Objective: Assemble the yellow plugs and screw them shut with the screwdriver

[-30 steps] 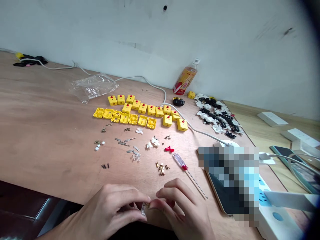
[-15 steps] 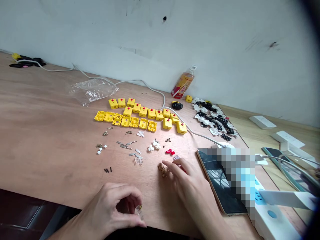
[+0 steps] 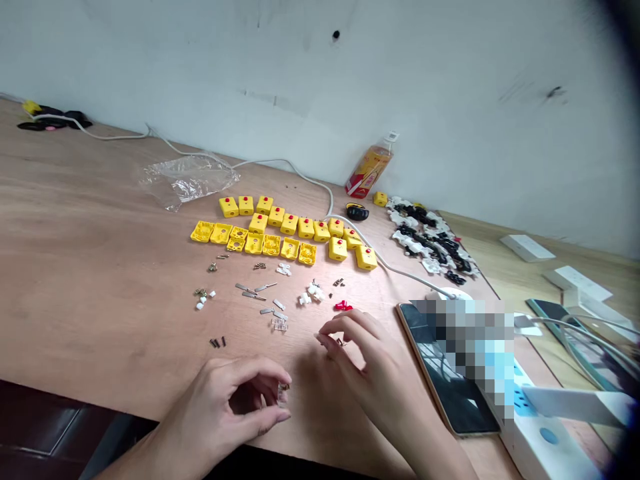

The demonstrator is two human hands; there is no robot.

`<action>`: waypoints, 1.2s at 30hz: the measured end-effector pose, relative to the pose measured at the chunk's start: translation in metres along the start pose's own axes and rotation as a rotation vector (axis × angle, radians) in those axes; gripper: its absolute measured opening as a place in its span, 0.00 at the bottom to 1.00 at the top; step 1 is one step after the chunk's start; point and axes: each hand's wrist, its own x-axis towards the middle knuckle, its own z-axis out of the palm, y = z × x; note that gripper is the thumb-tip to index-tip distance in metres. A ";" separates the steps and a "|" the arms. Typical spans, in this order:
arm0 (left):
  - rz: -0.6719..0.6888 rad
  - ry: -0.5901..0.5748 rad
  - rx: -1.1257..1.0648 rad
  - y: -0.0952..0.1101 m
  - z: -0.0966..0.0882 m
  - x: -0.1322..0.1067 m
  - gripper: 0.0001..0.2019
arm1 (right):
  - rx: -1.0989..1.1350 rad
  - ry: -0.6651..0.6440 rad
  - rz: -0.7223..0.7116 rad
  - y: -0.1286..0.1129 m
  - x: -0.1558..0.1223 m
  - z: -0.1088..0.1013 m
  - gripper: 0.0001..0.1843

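My left hand (image 3: 235,400) is near the front edge of the wooden table (image 3: 90,280). Its thumb and fingers pinch a small clear plastic piece (image 3: 283,393) with a brass bit in it. My right hand (image 3: 367,363) hovers over the little pile of brass parts (image 3: 340,342), with thumb and forefinger pinched together there; I cannot make out what they hold. Just beyond lie a red part (image 3: 343,306), white clips (image 3: 313,293), another clear piece (image 3: 280,323) and flat metal strips (image 3: 255,292).
Rows of yellow housings (image 3: 280,230) with red buttons lie mid-table. A heap of black and white parts (image 3: 433,240), a drink bottle (image 3: 369,167) and a white cable (image 3: 310,180) sit behind. A phone (image 3: 440,373) and a power strip (image 3: 540,427) lie at right. A plastic bag (image 3: 187,177) lies at back left.
My right hand left the clear piece, reached forward to the brass parts and now pinches there. The left hand kept holding the clear piece and lifted it slightly.
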 end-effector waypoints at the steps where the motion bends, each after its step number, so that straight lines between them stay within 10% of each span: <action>1: -0.007 0.013 -0.004 0.000 0.001 0.000 0.07 | 0.136 0.010 0.064 -0.003 -0.003 -0.001 0.11; 9: -0.004 0.111 -0.081 0.014 0.022 0.000 0.07 | 0.952 0.061 0.325 -0.017 -0.037 0.021 0.14; 20: 0.018 0.084 -0.153 0.011 0.047 0.007 0.09 | 0.849 0.176 0.035 0.002 -0.047 0.016 0.04; 36: -0.162 0.071 -0.456 0.007 0.039 0.014 0.11 | 0.740 0.111 -0.113 0.006 -0.053 0.031 0.22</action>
